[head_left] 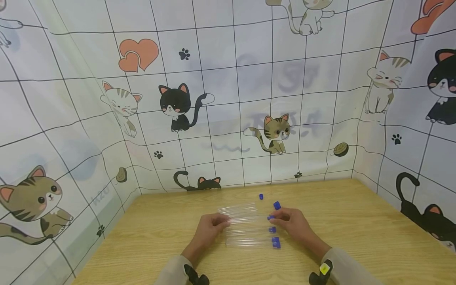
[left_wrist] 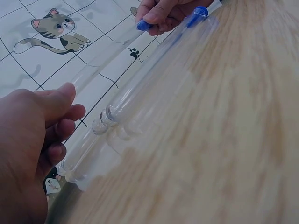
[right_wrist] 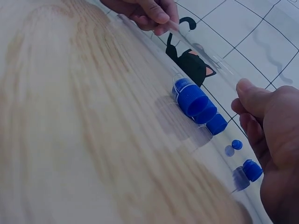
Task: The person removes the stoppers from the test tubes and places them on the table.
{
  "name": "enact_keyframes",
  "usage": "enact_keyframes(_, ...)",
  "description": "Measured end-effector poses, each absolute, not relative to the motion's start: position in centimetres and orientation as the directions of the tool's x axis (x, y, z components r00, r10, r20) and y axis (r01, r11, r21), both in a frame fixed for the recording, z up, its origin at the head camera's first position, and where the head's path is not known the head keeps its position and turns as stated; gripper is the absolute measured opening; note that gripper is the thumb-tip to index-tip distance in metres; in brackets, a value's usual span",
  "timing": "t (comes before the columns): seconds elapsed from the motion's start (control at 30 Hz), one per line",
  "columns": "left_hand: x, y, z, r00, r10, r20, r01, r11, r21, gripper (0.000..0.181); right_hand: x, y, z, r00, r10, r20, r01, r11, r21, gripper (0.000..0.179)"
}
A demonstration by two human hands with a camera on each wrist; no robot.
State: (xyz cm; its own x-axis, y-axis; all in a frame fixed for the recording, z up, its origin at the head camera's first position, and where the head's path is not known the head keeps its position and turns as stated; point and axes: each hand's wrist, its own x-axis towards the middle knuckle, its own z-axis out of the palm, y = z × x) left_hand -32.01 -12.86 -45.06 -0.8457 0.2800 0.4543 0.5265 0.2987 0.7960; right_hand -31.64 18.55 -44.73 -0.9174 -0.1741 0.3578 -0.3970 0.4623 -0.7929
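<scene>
Between my two hands a clear tube point(left_wrist: 100, 65) is held above the table, tilted in the wrist views. My left hand point(head_left: 209, 230) pinches its left end with thumb and fingers. At the other end, my right hand point(head_left: 295, 225) pinches a small blue cap point(left_wrist: 143, 25); whether it is fully seated cannot be told. Several more clear tubes point(head_left: 244, 242) lie side by side on the table below, blue caps point(head_left: 276, 242) at their right ends. Near my right hand, two blue caps, one larger point(right_wrist: 252, 170) and one smaller point(right_wrist: 237, 144), lie apart from the tubes.
The wooden table point(head_left: 153, 229) extends on both sides of my hands. A white grid-lined sheet point(head_left: 221, 91) printed with cats hangs behind the table and along both sides. Dark wrist bands point(head_left: 320, 273) sit over the light sleeves.
</scene>
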Motion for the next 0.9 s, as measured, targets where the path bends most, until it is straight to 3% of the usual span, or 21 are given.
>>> enact_keyframes(0.47, -32.11, -13.01, -45.02, -0.867, 0.238, 0.438, 0.498, 0.365, 0.787, 0.013, -31.46, 18.86, -44.56, -0.892, -0.332, 0.307, -0.419, 0.349, -0.838, 0.019)
enact_keyframes(0.9, -32.16, -12.98, -45.13, -0.869, 0.261, 0.421, 0.491, 0.338, 0.803, 0.014, -31.82, 19.0, -44.99, -0.919, -0.213, 0.331, -0.393, 0.448, -0.803, 0.019)
